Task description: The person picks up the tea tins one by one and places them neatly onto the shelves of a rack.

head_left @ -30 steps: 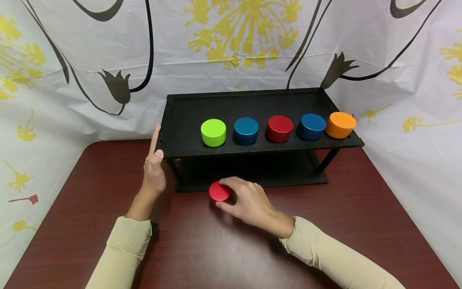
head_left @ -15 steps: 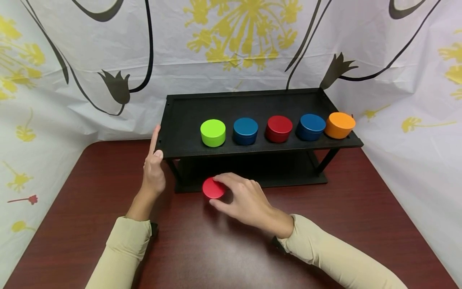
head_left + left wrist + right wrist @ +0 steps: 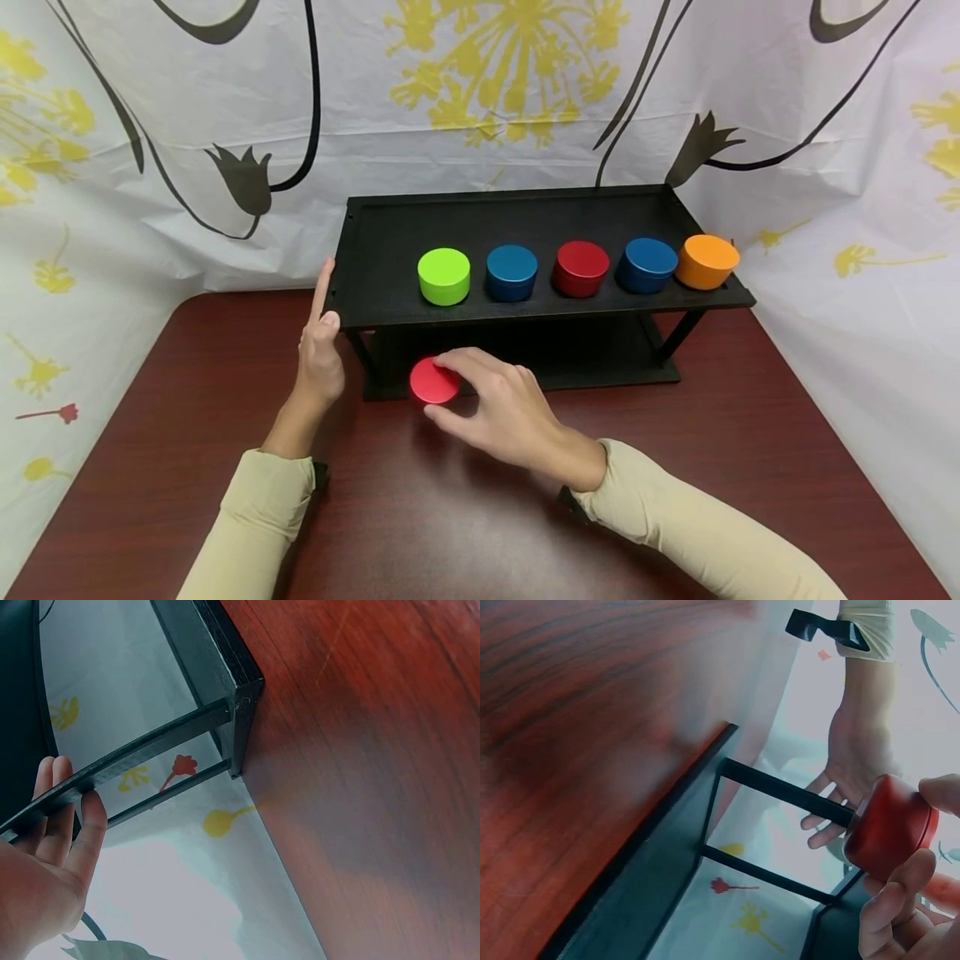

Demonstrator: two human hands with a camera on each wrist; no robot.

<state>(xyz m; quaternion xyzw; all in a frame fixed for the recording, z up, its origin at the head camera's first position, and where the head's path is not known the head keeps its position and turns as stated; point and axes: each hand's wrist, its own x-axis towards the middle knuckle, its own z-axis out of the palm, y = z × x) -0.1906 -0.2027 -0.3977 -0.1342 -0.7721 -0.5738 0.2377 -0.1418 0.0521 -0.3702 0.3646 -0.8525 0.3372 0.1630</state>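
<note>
My right hand [image 3: 504, 408] grips a round red tin [image 3: 433, 380] by its side and lid, thumb on the near side. In the head view the tin overlaps the front edge of the lower board [image 3: 615, 373] of a black two-tier shelf [image 3: 420, 221]. The right wrist view shows this red tin [image 3: 889, 827] lying sideways across the frame. At the shelf's left end, my left hand [image 3: 321, 362] rests against the side, index finger straight along the edge and thumb by the front corner. In the left wrist view, its fingers [image 3: 88, 832] reach past a black strut [image 3: 150, 746].
Along the shelf's top stand a lime green tin [image 3: 444, 277], a blue tin [image 3: 512, 273], a dark red tin [image 3: 581, 269], another blue tin [image 3: 647, 266] and an orange tin [image 3: 707, 262]. A patterned white cloth [image 3: 465, 158] hangs behind the dark red wooden table [image 3: 420, 533].
My right hand has moved up and left in the head view, carrying the red tin from before the shelf to over its lower board's edge. The left hand has stayed in place.
</note>
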